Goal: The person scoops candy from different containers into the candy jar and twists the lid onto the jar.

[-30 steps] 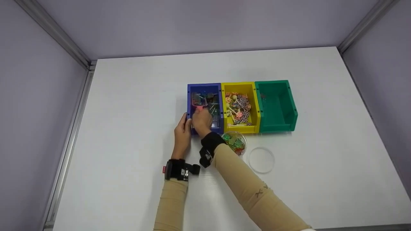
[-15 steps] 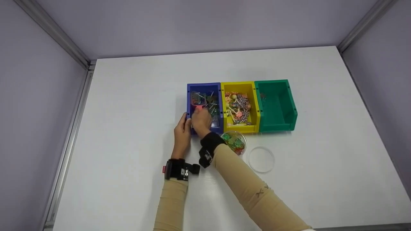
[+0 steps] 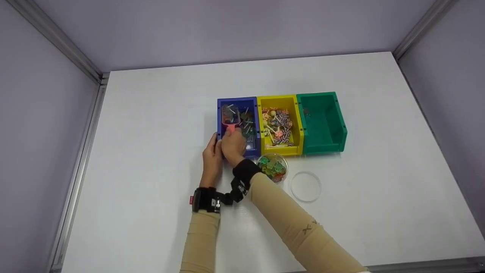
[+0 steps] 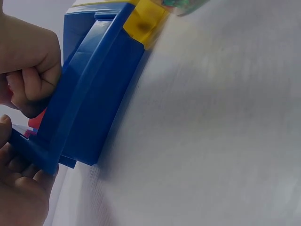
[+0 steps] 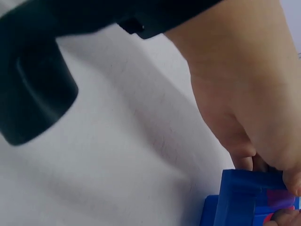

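Observation:
In the head view my right hand (image 3: 233,144) grips the pink handle of a small clear scoop (image 3: 231,115) over the left part of the blue bin (image 3: 251,102). Small pieces with white sticks show in its bowl; more such pieces, like clear lollipops (image 3: 247,123), lie in the bin. My left hand (image 3: 212,161) holds the bin's front left side, its thumb and fingers on either side of the wall in the left wrist view. There my right hand (image 4: 30,61) is curled into a fist above the bin, most of the scoop hidden.
A yellow bin (image 3: 276,99) with miniature lollipops and a green bin (image 3: 322,129) with a few small pieces adjoin the blue one. In front stand a round clear tub (image 3: 272,168) of coloured pieces and a clear round lid (image 3: 306,186).
The scoop has risen slightly and its bowl looks larger in the head view. My right wrist has come closer to the left one. The whole scene has shifted a little left.

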Motion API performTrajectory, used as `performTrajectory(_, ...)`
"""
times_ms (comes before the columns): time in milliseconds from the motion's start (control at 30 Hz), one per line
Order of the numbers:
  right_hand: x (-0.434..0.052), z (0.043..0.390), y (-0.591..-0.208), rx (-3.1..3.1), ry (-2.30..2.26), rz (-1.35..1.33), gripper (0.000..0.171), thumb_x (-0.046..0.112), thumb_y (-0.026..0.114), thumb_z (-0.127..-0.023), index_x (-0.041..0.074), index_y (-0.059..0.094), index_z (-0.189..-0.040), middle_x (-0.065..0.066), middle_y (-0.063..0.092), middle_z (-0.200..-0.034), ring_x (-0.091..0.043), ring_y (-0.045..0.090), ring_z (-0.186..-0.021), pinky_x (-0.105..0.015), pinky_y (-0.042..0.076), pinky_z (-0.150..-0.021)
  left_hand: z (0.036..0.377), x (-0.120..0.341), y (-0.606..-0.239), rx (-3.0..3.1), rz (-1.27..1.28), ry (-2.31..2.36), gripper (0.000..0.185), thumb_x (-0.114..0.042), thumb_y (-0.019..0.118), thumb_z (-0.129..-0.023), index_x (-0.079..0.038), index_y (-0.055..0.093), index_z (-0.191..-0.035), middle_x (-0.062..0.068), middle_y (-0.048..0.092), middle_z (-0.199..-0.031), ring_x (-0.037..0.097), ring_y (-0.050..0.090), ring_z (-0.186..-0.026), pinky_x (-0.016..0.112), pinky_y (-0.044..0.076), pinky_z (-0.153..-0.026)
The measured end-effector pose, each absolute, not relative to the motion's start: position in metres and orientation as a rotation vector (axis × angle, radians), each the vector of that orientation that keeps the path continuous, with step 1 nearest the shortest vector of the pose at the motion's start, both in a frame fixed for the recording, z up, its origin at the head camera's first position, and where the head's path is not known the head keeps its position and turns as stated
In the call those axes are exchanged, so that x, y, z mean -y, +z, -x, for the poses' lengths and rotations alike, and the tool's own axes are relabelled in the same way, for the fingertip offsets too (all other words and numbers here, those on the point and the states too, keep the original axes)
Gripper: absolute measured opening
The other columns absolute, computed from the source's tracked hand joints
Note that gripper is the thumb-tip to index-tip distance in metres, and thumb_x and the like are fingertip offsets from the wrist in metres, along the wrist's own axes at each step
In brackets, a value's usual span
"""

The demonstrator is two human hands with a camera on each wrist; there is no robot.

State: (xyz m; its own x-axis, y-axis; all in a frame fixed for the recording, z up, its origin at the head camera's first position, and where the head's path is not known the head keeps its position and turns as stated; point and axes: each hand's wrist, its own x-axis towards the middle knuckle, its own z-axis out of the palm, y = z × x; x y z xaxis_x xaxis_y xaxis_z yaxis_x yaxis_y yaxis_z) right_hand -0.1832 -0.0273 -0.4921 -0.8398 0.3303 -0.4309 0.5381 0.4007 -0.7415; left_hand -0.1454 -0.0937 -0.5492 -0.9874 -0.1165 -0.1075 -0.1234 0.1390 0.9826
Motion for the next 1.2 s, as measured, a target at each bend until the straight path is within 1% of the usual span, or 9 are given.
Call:
performTrajectory(267, 0.029, 0.175, -0.491, -2.479, -1.474, -0.756, 0.043, 0.031, 0.039, -0.105, 0.0, 0.051, -0.132, -0.017, 0.064, -0.125, -0.03, 0.062, -0.111, -0.04, 0.05, -0.1, 0.147, 0.094, -0.549, -2.383, 0.268, 2.005, 0.047, -0.028, 0.039, -0.105, -0.012, 0.037, -0.149, 0.01, 0.045, -0.151, 0.024, 0.044, -0.141, 0.038, 0.038, -0.118)
performTrajectory(433, 0.028, 0.172, -0.492, -2.469, -1.527, -0.751, 0.042, 0.03, 0.039, -0.104, 0.0, 0.052, -0.13, -0.017, 0.064, -0.124, -0.029, 0.062, -0.11, -0.04, 0.05, -0.1, 0.147, 0.094, -0.548, -2.424, 0.266, 1.981, 0.048, -0.026, 0.039, -0.105, -0.008, 0.037, -0.149, 0.014, 0.045, -0.15, 0.027, 0.044, -0.14, 0.041, 0.039, -0.117)
performTrajectory(600, 0.027, 0.169, -0.495, -2.457, -1.574, -0.757, 0.039, 0.032, 0.038, -0.105, 0.002, 0.054, -0.124, -0.015, 0.066, -0.116, -0.027, 0.061, -0.102, -0.039, 0.051, -0.091, 0.147, 0.094, -0.549, -2.447, 0.244, 1.995, 0.047, -0.025, 0.042, -0.104, -0.007, 0.039, -0.148, 0.016, 0.047, -0.148, 0.029, 0.046, -0.138, 0.042, 0.039, -0.116)
performTrajectory(667, 0.027, 0.168, -0.497, -2.46, -1.585, -0.76, 0.038, 0.032, 0.038, -0.105, 0.003, 0.054, -0.123, -0.015, 0.066, -0.115, -0.027, 0.062, -0.101, -0.038, 0.051, -0.09, 0.147, 0.094, -0.55, -2.449, 0.238, 2.005, 0.046, -0.024, 0.042, -0.104, -0.007, 0.04, -0.147, 0.017, 0.048, -0.147, 0.029, 0.047, -0.138, 0.042, 0.04, -0.116)
performTrajectory(800, 0.029, 0.165, -0.499, -2.527, -1.58, -0.758, 0.036, 0.031, 0.039, -0.104, 0.002, 0.056, -0.119, -0.017, 0.068, -0.113, -0.03, 0.064, -0.1, -0.04, 0.052, -0.087, 0.146, 0.095, -0.549, -2.482, 0.227, 1.991, 0.046, -0.023, 0.043, -0.104, -0.005, 0.041, -0.146, 0.018, 0.05, -0.146, 0.03, 0.048, -0.136, 0.043, 0.04, -0.115)
performTrajectory(1000, 0.028, 0.16, -0.503, -2.566, -1.6, -0.765, 0.035, 0.029, 0.04, -0.104, 0.001, 0.056, -0.119, -0.019, 0.068, -0.112, -0.033, 0.065, -0.102, -0.044, 0.052, -0.087, 0.147, 0.095, -0.549, -2.488, 0.246, 1.984, 0.045, -0.022, 0.043, -0.104, -0.006, 0.042, -0.146, 0.018, 0.052, -0.144, 0.03, 0.051, -0.134, 0.043, 0.042, -0.114)
performTrajectory(1200, 0.027, 0.156, -0.504, -2.611, -1.607, -0.745, 0.032, 0.028, 0.042, -0.104, 0.001, 0.056, -0.114, -0.02, 0.069, -0.106, -0.035, 0.066, -0.098, -0.046, 0.052, -0.083, 0.147, 0.095, -0.548, -2.453, 0.276, 1.981, 0.046, -0.023, 0.043, -0.104, -0.006, 0.041, -0.146, 0.016, 0.049, -0.147, 0.029, 0.047, -0.138, 0.042, 0.04, -0.116)
